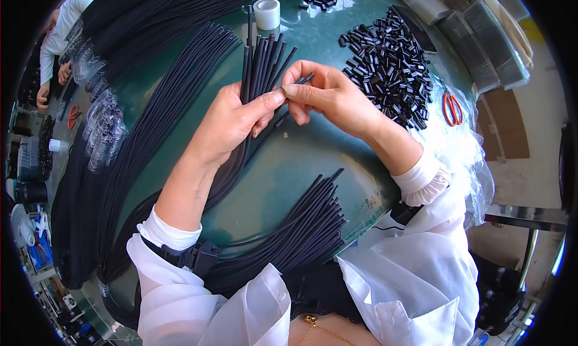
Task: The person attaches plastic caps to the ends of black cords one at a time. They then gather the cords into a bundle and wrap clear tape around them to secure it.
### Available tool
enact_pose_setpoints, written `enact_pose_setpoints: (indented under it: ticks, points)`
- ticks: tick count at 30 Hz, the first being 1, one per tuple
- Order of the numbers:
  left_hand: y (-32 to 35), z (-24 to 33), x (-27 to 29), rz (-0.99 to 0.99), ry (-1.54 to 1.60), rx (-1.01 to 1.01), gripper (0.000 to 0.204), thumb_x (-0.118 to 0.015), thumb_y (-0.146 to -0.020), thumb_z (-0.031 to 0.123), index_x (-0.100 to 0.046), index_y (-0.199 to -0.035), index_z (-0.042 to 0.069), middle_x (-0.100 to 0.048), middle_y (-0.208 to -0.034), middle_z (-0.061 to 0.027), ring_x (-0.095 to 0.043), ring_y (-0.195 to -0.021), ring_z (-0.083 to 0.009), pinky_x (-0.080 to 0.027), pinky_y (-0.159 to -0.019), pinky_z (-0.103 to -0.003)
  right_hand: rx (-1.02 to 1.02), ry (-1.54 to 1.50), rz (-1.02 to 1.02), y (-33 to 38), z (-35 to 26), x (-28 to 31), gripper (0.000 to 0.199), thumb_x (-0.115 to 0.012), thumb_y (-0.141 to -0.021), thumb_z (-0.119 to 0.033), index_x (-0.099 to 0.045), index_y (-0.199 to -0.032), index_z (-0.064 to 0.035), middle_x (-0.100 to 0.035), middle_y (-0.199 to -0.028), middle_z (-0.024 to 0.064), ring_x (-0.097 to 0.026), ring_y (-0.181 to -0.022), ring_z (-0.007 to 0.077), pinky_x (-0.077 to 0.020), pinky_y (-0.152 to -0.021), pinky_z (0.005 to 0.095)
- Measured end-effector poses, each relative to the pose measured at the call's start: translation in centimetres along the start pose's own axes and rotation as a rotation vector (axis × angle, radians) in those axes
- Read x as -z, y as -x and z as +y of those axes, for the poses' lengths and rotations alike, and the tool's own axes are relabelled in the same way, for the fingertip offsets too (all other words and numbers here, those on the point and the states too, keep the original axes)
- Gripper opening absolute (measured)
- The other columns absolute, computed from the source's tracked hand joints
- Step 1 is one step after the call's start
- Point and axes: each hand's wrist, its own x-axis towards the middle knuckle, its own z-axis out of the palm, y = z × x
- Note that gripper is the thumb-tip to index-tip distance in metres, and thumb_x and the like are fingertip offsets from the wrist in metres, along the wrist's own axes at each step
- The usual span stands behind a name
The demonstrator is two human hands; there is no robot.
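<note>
My left hand (232,120) is closed around a bundle of thin black cords (262,63), whose ends fan upward above the fist. Close beside it, my right hand (328,96) pinches a single black cord, and a dark tip (309,77) pokes out above its fingers. Both thumbs nearly meet at this cord; what lies between the fingertips is mostly hidden. Right of my right hand lies a heap of small black tube-like pieces (388,69). A second bunch of black cords (307,216) rests near the table's front edge, by my left forearm.
Long black cord bundles (174,93) cover the left of the green table (271,189). A white tape roll (267,14) stands behind my hands. Red-handled scissors (451,108) lie on clear plastic (466,150) at right. Another person's hand (43,96) is at far left.
</note>
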Motion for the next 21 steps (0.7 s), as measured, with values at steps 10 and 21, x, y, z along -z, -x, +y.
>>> enact_pose_setpoints:
  ticks: [10, 21]
  points:
    - [-0.3, 1.4, 0.8, 0.285, -0.036, -0.136, 0.022, -0.058, -0.090, 0.027, -0.056, -0.085, 0.005, -0.053, -0.062, 0.0006, -0.044, -0.050, -0.0038, -0.036, -0.045, -0.019, 0.074, 1.173, 0.421, 1.3, -2.6, 6.4, 0.016, -0.065, -0.083, -0.018, -0.063, -0.081, -0.0021, -0.064, -0.073, 0.0058, -0.061, -0.069, 0.0137, -0.0467, -0.064, 0.0259]
    - [-0.1, 0.6, -0.3, 0.217, -0.026, 0.002, 0.015, -0.063, -0.087, 0.019, -0.055, -0.085, 0.006, -0.047, -0.059, 0.0051, -0.040, -0.049, -0.0014, -0.032, -0.043, -0.018, 0.020, 1.352, 0.459, 0.8, -1.7, 6.3, 0.018, -0.066, -0.081, -0.017, -0.066, -0.096, -0.0051, -0.064, -0.080, 0.0066, -0.061, -0.074, 0.0183, -0.0480, -0.068, 0.0309]
